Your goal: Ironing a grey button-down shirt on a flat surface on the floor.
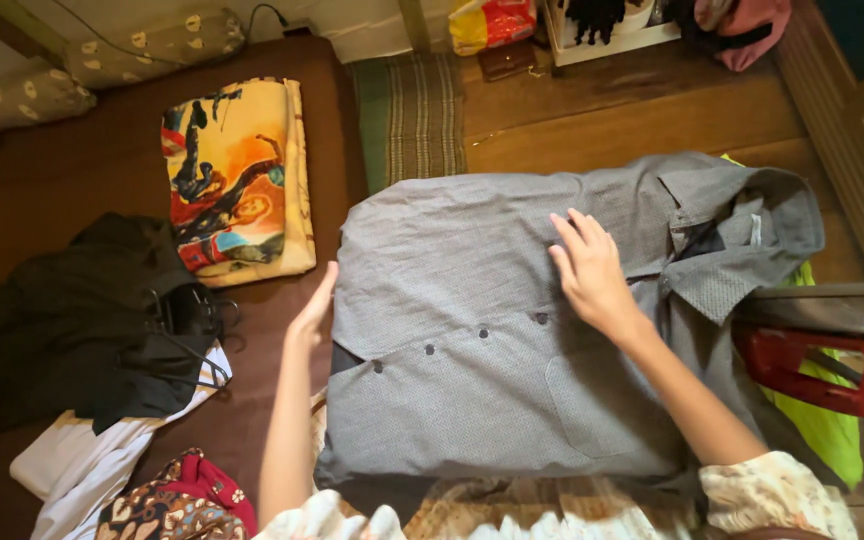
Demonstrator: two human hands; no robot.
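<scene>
The grey shirt (492,330) lies flat on the floor. The right hand (592,275) presses on it, grip released, to keep it flat. The left hand (314,310), also released, touches its left edge. Beyond lies a colourful folded cloth (237,180).

Brown mat (72,170): it covers the left side, from near to far.
Wooden floor (592,120): it shows on the right and far side.
Grey shirt (512,330): it lies flat in the middle, partly on the mat and partly on the floor.
Colourful folded cloth (237,180): on the mat, left of the shirt.
Black clothes (92,320): a pile on the mat, far left.
White cloth (82,465): near left, under the black pile.
Striped green mat (412,115): on the floor, at the far side.
</scene>
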